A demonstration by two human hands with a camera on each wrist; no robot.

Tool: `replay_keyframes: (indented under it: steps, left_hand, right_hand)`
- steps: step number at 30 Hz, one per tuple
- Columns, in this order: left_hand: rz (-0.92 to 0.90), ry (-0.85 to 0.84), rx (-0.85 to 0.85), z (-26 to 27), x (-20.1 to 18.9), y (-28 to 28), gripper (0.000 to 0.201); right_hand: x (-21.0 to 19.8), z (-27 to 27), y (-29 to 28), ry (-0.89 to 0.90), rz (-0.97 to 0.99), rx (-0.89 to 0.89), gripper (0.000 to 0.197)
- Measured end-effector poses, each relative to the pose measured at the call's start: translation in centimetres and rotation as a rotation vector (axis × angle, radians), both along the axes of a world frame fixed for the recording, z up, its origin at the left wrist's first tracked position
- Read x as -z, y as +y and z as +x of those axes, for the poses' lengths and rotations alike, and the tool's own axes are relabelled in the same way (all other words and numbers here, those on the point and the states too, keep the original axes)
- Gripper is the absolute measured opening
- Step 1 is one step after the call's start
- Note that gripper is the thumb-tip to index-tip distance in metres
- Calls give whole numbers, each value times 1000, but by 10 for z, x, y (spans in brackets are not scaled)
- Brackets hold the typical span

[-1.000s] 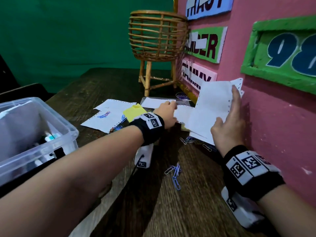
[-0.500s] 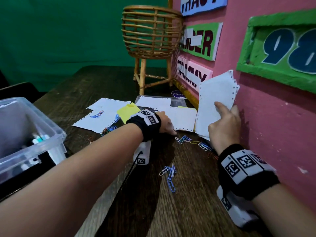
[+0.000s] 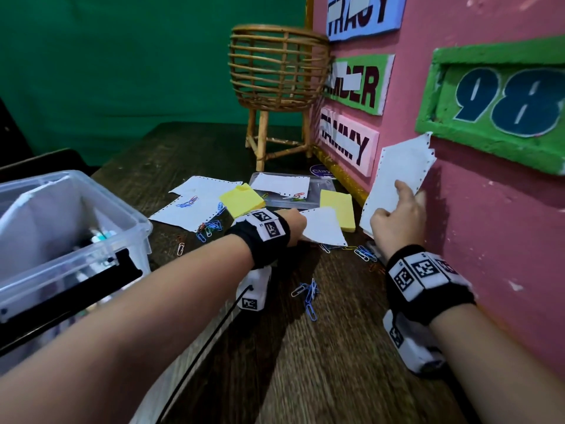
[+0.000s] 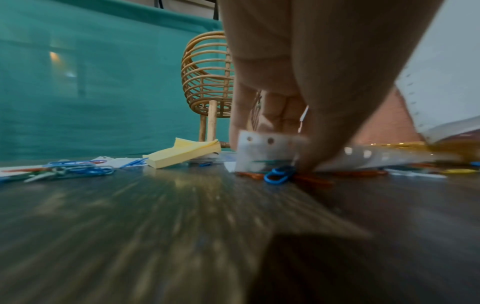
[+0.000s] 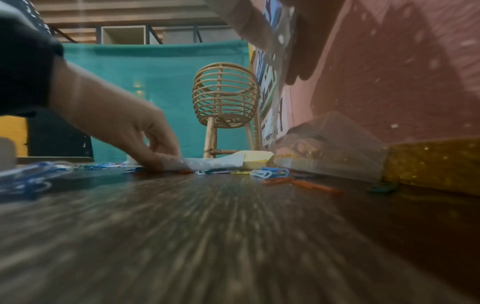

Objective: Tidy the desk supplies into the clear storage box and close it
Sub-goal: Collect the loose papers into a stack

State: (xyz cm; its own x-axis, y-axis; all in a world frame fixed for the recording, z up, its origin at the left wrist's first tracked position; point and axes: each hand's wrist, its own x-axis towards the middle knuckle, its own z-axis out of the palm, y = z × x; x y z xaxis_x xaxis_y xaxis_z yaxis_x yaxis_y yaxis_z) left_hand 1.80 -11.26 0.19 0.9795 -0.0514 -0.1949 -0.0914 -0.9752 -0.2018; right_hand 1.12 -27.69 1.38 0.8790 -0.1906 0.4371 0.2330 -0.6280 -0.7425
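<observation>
My right hand [image 3: 403, 206] grips a stack of white perforated sheets [image 3: 400, 169] and holds it upright against the pink wall. My left hand [image 3: 299, 223] is low on the desk and pinches the corner of another white sheet [image 3: 324, 229]. The left wrist view shows that punched corner [image 4: 265, 152] lifted between thumb and fingers [image 4: 330, 131], above a blue paper clip [image 4: 279, 174]. The clear storage box [image 3: 134, 228] stands open at the left with pens inside. Two yellow sticky pads [image 3: 241, 200] [image 3: 337, 208] and scattered paper clips [image 3: 308, 293] lie on the desk.
More white sheets [image 3: 189, 209] lie left of the pads. A clear flat lid [image 3: 321, 194] lies under a further sheet. A rattan basket stand [image 3: 275, 75] is at the back, by the pink wall [image 3: 489, 240] on the right. Clips [image 3: 363, 252] lie near the wall.
My left hand has drawn one sheet toward me and raised its corner, uncovering the second yellow pad. My right hand still holds the stack, now with the fingers lower on it.
</observation>
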Motion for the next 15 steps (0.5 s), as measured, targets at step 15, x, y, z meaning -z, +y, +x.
replay_keyframes:
  steps: [15]
  left_hand:
    - [-1905, -349, -201, -42, -20, -2, 22]
  right_hand:
    - [-1, -21, 20, -4, 165, -264, 59]
